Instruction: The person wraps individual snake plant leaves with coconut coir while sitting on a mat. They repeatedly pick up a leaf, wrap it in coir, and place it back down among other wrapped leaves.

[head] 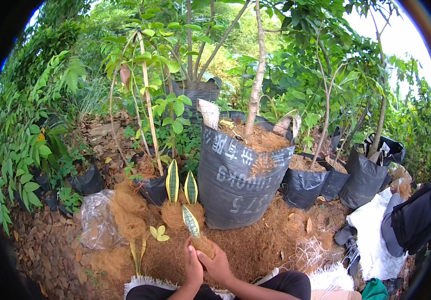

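Between my left hand (193, 264) and my right hand (215, 264) is a ball of coconut coir (204, 245), cupped from both sides. A variegated snake plant leaf (190, 220) with pale yellow edges stands up out of it, tilted to the left. Just beyond, two more snake plant leaves, a taller one (172, 182) and a shorter one (190, 188), rise from coir balls (176, 215) on the ground. Left of my hands, a yellowish snake plant leaf piece (138, 257) lies near a heap of loose coir fibre (127, 210).
A large black printed grow bag (241, 183) holding a tree stands ahead. Smaller black bags (304, 187) line up to its right. A clear plastic bag (101, 219) lies left. White string (309, 253) tangles on the right, near a person in dark clothing (412, 223) by a white sack (375, 240).
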Demonstrator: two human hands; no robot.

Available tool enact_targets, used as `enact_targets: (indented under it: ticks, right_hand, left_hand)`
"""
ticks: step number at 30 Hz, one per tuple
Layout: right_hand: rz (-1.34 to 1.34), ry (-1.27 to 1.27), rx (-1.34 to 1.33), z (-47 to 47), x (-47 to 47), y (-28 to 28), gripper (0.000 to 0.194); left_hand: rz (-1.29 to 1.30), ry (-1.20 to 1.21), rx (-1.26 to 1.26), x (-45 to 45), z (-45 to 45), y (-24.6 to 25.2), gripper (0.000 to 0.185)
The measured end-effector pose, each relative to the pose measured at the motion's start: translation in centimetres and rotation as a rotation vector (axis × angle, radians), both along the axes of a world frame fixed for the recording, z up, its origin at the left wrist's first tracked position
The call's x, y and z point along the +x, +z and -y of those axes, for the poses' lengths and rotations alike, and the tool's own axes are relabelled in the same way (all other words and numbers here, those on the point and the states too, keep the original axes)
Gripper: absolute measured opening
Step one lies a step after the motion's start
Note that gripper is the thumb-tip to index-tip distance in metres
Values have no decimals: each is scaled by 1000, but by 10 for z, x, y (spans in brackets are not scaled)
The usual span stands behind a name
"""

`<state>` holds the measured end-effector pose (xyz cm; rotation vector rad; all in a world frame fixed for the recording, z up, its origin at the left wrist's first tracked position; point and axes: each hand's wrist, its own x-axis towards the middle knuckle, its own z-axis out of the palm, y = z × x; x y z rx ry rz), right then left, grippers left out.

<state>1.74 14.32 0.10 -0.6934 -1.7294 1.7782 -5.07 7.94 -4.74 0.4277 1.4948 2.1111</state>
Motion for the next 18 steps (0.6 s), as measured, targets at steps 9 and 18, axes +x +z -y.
enact_targets:
  ticks: [9, 18]
  right_hand:
    - [27, -35, 19, 1, -2, 2, 50]
    - [-12, 0, -102, -9, -4, -5, 37]
  left_hand:
    - [-53, 133, -125, -5, 3, 13, 60]
    - [-402, -34, -135, 10, 7, 28, 62]
